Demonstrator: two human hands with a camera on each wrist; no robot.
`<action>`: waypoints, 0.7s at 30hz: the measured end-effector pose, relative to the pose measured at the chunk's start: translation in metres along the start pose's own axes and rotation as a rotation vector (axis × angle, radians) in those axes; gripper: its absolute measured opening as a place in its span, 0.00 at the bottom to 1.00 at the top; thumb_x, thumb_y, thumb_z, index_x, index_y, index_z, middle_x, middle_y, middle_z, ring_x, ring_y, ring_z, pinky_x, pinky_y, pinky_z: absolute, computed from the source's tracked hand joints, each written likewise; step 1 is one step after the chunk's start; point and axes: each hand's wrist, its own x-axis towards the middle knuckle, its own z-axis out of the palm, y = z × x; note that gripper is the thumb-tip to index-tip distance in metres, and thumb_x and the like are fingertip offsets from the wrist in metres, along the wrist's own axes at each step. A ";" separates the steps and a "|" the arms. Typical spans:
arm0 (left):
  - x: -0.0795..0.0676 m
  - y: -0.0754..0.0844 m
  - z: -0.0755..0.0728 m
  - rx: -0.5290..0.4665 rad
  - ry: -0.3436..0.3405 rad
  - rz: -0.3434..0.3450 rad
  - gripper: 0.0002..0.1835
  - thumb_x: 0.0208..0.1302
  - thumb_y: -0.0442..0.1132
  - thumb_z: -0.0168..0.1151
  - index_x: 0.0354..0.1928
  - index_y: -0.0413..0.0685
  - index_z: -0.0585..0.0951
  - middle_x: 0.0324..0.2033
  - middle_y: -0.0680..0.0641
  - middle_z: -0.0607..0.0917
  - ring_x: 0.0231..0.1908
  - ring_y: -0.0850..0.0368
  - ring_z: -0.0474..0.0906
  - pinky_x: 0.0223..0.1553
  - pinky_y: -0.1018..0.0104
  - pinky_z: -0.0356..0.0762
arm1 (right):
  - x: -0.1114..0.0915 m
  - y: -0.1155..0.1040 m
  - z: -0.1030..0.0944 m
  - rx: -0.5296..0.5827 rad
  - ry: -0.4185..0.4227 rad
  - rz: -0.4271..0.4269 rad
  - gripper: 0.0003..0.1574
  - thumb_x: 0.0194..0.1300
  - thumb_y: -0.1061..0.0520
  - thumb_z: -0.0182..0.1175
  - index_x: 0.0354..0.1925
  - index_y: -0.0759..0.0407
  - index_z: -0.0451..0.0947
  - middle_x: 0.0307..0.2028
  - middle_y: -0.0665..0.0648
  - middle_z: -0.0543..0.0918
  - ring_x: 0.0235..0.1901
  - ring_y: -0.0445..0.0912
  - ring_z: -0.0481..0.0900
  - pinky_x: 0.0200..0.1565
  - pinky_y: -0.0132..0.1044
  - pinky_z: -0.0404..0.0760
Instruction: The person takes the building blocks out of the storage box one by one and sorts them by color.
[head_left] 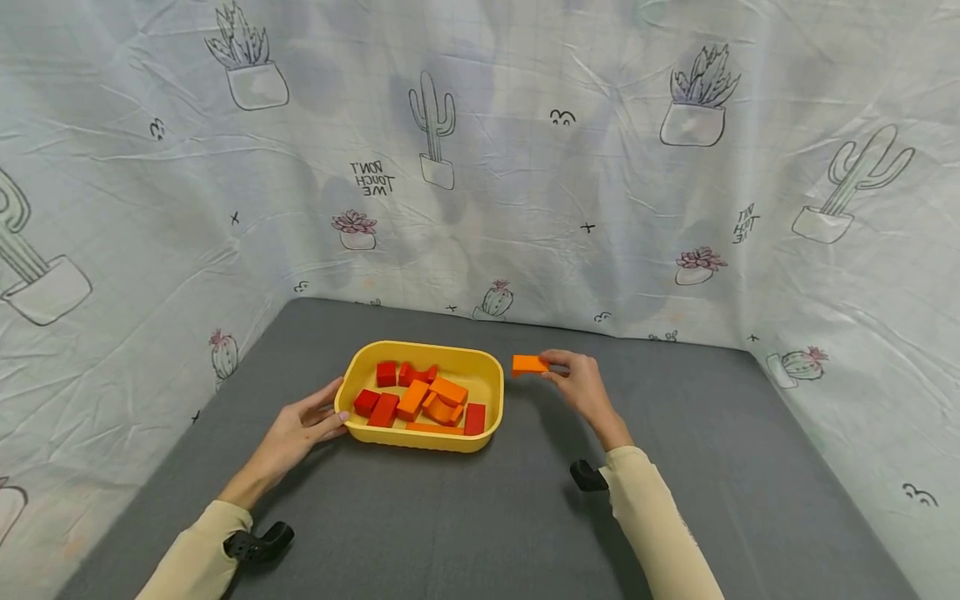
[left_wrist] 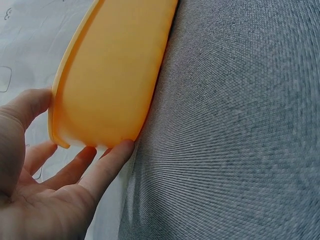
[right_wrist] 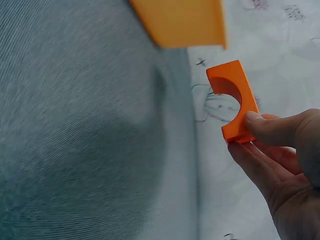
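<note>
A yellow plastic tub (head_left: 420, 443) sits on the grey table, holding several red and orange blocks (head_left: 412, 400). My left hand (head_left: 300, 429) grips the tub's left end, its thumb on the rim; in the left wrist view, the fingertips (left_wrist: 120, 152) touch the end wall. Just right of the tub, my right hand (head_left: 581, 387) pinches an orange arch block (head_left: 528, 364) by one end between thumb and fingers. The right wrist view shows the block's rounded cut-out facing the table, with the block (right_wrist: 242, 90) apart from the tub and raised off the surface.
Inside the tub lie another orange arch block (head_left: 441, 410), a red arch piece (head_left: 414, 375) and a red block (head_left: 475, 419) at the right end. A pale cactus-print cloth (head_left: 510, 208) hangs behind and beside the grey table (head_left: 450, 533). Black wrist devices (head_left: 258, 543) show on both forearms.
</note>
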 end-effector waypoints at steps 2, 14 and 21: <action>0.000 0.000 0.000 -0.006 -0.002 -0.002 0.40 0.67 0.38 0.64 0.76 0.44 0.57 0.68 0.30 0.64 0.54 0.64 0.77 0.51 0.61 0.81 | 0.000 0.008 0.004 -0.005 -0.010 0.018 0.20 0.58 0.71 0.67 0.50 0.70 0.82 0.50 0.68 0.83 0.51 0.60 0.81 0.49 0.48 0.84; 0.000 0.002 0.001 -0.025 0.006 -0.014 0.40 0.66 0.36 0.64 0.76 0.43 0.56 0.69 0.29 0.62 0.51 0.69 0.77 0.51 0.61 0.81 | -0.004 0.036 0.022 -0.096 -0.061 0.060 0.19 0.58 0.68 0.68 0.50 0.66 0.84 0.49 0.64 0.85 0.52 0.59 0.80 0.56 0.54 0.79; -0.001 0.000 0.001 -0.013 0.012 -0.017 0.40 0.66 0.38 0.65 0.76 0.45 0.57 0.69 0.31 0.63 0.53 0.65 0.78 0.51 0.61 0.81 | -0.004 0.039 0.024 -0.099 -0.043 0.049 0.20 0.57 0.68 0.69 0.50 0.65 0.84 0.50 0.64 0.84 0.53 0.59 0.80 0.57 0.54 0.79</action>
